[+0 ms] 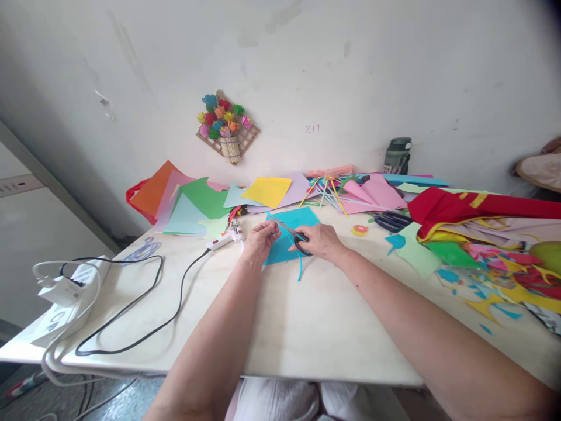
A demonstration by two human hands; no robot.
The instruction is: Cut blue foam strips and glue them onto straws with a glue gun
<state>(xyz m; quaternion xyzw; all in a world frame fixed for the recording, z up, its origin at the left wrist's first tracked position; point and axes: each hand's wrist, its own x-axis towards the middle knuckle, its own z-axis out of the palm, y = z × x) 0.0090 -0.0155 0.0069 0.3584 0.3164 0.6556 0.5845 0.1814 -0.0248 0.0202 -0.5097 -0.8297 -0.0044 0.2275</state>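
My right hand (323,241) is closed round the dark handles of a pair of scissors (302,237), whose blades point up and left towards my left hand (262,238). A sheet of blue paper (284,250) is under the blades, between my two hands. From near the scissors a narrow blue strip (300,268) hangs down past the sheet's lower edge. My left hand pinches at the left side of the blue paper, with its fingertips close together. The fingers partly cover the paper's edge there, so exactly what they grip is hard to see.
A white glue gun (223,240) with a black cord lies left of my hands. Coloured paper sheets (193,204) line the wall side. Dark-handled scissors (391,221) and paper scraps (491,292) lie to the right. A power strip (72,301) stands at the left edge.
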